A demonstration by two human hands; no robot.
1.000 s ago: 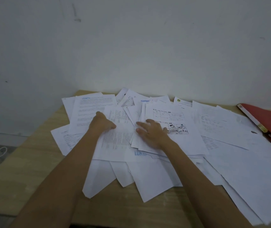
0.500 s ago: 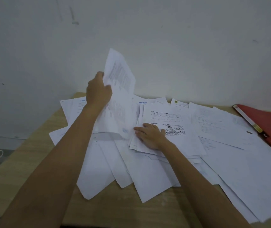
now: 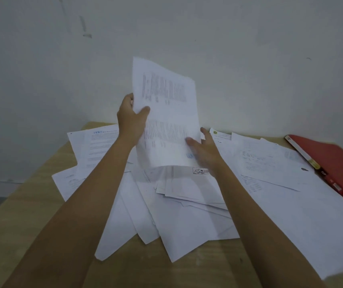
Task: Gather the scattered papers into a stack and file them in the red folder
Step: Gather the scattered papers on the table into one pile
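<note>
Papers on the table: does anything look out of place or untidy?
Yes. The loose papers lie fanned at many angles, overlapping, and some corners hang over the near edge of the table. Only one sheet is lifted, held upright by the left hand. The red folder lies at the far right, partly under papers.

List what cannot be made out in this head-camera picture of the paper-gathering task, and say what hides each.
- Print on the lifted sheet: blurred, unreadable.
- Right hand: blurred; whether its fingers grip the sheet cannot be told.
- Red folder: cut off by the right edge; spine label too small.
- Lower papers: covered by upper sheets and both arms, so no count.
- Table: cut off at the bottom edge.
- Left hand fingers: behind the sheet.
</note>
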